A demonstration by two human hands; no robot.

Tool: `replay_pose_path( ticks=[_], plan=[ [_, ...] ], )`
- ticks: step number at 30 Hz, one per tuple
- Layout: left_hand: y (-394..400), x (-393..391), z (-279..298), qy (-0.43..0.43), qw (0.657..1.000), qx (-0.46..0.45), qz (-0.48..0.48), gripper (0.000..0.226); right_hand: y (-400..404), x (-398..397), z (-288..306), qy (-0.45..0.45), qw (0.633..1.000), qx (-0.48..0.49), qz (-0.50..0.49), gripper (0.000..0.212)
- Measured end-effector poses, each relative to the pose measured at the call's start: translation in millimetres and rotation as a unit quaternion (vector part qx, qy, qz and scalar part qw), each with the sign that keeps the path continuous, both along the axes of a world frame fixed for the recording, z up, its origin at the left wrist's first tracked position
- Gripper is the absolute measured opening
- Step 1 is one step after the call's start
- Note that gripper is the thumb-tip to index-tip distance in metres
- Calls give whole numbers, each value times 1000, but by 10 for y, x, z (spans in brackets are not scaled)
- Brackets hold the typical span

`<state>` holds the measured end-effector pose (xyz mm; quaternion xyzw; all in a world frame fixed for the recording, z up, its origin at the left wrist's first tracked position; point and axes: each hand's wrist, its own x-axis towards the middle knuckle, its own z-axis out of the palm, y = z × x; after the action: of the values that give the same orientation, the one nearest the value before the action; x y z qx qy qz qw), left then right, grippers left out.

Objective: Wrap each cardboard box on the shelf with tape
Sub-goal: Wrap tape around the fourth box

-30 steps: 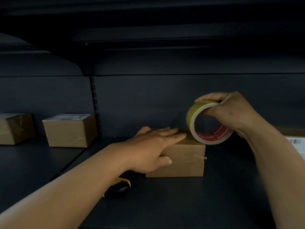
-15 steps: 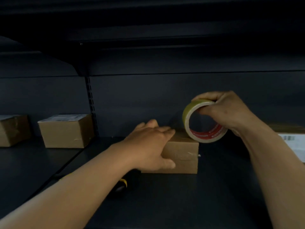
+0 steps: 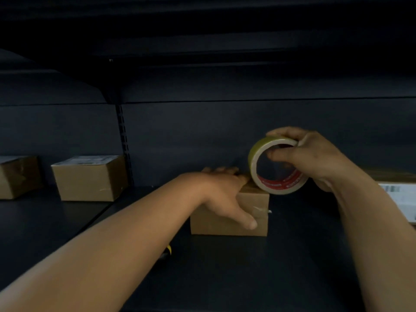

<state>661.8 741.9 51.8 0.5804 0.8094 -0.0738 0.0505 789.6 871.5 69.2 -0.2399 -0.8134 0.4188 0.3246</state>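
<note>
Dark shelf (image 3: 225, 266) is carrying a box (image 3: 225, 224) at frame centre. Left hand (image 3: 227, 190) is lying flat over its top, thumb pressing its front. Right hand (image 3: 310, 154) is gripping a tape roll (image 3: 270, 174) touching the box's upper right corner. Two more boxes (image 3: 90, 179) are sitting at left.

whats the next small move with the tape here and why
Probably pull the tape roll rightward over the box top: the right hand grips the roll at the box's top right edge while the left hand presses the box down.
</note>
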Motion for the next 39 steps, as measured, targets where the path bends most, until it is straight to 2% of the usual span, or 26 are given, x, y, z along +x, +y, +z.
replay_pose_path(
  ticks=[5,8,12,16,19,22,27,29,32,35,39],
  plan=[
    [174,82,71,23,997,-44,53,108,80,25,-88,-44,997,-66,-17,41],
    [222,69,60,8,998,-39,56,108,90,-26,-126,-13,994,-102,-40,40],
    [223,31,2,-17,999,-14,27,103,88,-123,-182,53,983,-164,-64,28],
    [239,7,-13,-26,999,6,36,104,94,-115,-224,83,966,-246,-17,26],
    [240,-2,-43,-26,999,20,36,105,108,-79,-256,88,951,-296,28,33],
    [225,12,-40,-37,998,41,37,103,129,-25,-260,61,952,-295,59,37],
    [182,-45,-32,-111,990,78,36,99,94,-32,-228,52,966,-253,31,29],
    [108,-111,-8,-149,981,116,38,105,107,-1,-190,85,967,-241,22,26],
    [-82,-256,74,-217,949,221,59,113,161,57,-160,144,963,-225,-18,30],
    [-219,-345,37,-248,928,272,54,119,118,-7,-183,161,960,-231,-3,31],
    [-294,-393,-92,-348,871,343,49,125,8,-114,-182,211,941,-262,29,19]
  ],
)
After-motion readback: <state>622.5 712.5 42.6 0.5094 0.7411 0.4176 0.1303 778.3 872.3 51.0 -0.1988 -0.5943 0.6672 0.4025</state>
